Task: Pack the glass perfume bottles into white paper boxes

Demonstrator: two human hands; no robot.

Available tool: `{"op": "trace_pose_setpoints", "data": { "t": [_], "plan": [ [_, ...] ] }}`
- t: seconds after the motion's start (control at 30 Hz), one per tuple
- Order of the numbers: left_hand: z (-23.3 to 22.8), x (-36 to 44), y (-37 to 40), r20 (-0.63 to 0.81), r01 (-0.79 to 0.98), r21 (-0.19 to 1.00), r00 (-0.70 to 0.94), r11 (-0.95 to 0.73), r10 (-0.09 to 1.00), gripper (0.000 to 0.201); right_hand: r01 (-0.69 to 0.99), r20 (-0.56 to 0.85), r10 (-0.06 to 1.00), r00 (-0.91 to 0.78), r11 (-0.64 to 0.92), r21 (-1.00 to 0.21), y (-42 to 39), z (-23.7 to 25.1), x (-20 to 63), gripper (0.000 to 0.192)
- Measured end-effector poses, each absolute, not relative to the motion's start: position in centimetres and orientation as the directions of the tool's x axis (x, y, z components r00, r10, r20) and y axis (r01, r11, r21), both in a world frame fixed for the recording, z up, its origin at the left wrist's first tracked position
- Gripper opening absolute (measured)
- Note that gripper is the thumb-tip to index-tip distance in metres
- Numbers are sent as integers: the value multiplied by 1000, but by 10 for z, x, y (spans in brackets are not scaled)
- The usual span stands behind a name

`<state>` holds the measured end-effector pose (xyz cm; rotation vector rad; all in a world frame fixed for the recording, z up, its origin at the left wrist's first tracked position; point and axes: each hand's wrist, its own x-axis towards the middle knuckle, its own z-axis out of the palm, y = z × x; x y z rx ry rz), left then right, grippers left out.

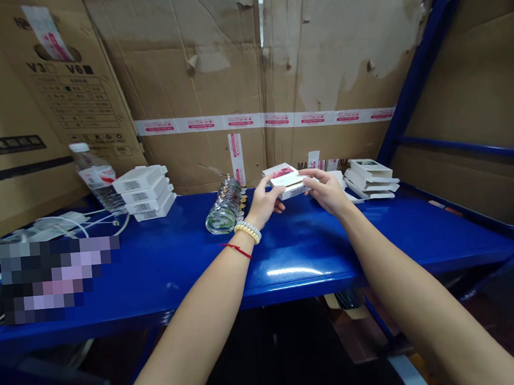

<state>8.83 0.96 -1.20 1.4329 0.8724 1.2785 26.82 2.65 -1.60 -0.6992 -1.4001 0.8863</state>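
Both hands grip a small white cardboard box [293,188] above the blue shelf, its pink-printed flap or lid raised at the back and a barcode on its front side. My left hand [264,202], with a beaded bracelet and a red string at the wrist, is closed on the left end. The right end is held between the thumb and fingers of my right hand [326,188]. To the left of my left hand stands a row of glass bottles [223,210] with gold-coloured round pieces [242,199] alongside. What the box contains is hidden.
A stack of white boxes [145,195] with barcodes stands at left, beside a plastic water bottle [98,175] and white cables [70,222]. More white boxes [371,177], some with open flaps, lie at right. Cardboard sheets [189,73] wall the back of the blue shelf [308,271].
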Motion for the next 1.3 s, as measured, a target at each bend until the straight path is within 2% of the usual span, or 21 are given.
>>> {"op": "trace_pose_setpoints", "data": {
  "t": [0.6, 0.8, 0.97, 1.13, 1.3],
  "plan": [
    [-16, 89, 14, 290, -102, 956, 201, -274, 936, 62, -50, 567, 823, -45, 565, -824, 28, -17, 270, 37],
    [-20, 89, 13, 370, 2, 925, 231, -381, 900, 77, 6, 564, 826, 3, 564, -826, 28, -17, 269, 38],
    [-21, 90, 15, 376, 11, 923, 185, -384, 908, 66, 26, 569, 822, -38, 570, -821, 21, -13, 266, 41],
    [-21, 89, 15, 342, 16, 936, 186, -351, 921, 68, 73, 546, 836, -52, 548, -833, 20, -12, 267, 42],
    [-20, 89, 18, 305, -4, 952, 107, -306, 946, 51, 59, 514, 851, -109, 522, -851, 20, -13, 265, 43]
  ]
}}
